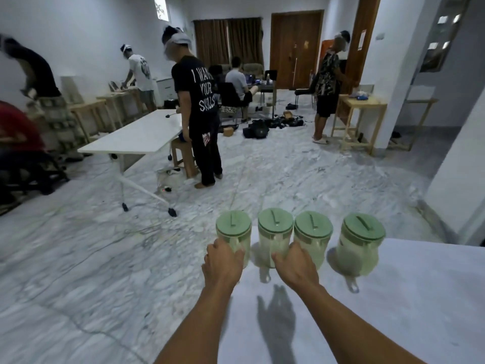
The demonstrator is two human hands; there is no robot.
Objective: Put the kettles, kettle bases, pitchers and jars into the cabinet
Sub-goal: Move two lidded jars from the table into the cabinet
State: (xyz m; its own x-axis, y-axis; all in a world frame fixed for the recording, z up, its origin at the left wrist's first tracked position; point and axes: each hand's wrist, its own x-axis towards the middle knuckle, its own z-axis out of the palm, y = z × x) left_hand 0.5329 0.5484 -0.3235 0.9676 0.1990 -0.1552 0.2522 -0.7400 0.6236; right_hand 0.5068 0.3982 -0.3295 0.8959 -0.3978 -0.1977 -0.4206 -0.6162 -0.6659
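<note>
We stand at a white table (393,311) whose far edge carries four clear plastic pitchers with pale green round lids, set in a row running from nine o'clock to three o'clock. Our left hand (223,264) is on the leftmost pitcher (233,232), at the nine o'clock end of the row and right at the table's corner; the fingers curl round its near side, thumb on one flank and fingertips on the other, closed on the clear wall below the lid. Our right hand (296,266) reaches to the gap between the second pitcher (274,232) and the third pitcher (313,233); its thumb presses the second pitcher's lower wall and its fingers lie against the third, half curled, though we cannot tell whether it truly grips either one. The fourth pitcher (363,237) stands apart at the three o'clock end, untouched, its body blurred. All four stand upright, lids on.

Beyond the table, at twelve o'clock, a marble-patterned floor (262,166) stretches away. At ten o'clock a long white folding table on castors (136,135) stands with a person in a black printed T-shirt (196,88) beside it. No cabinet shows in our view.
</note>
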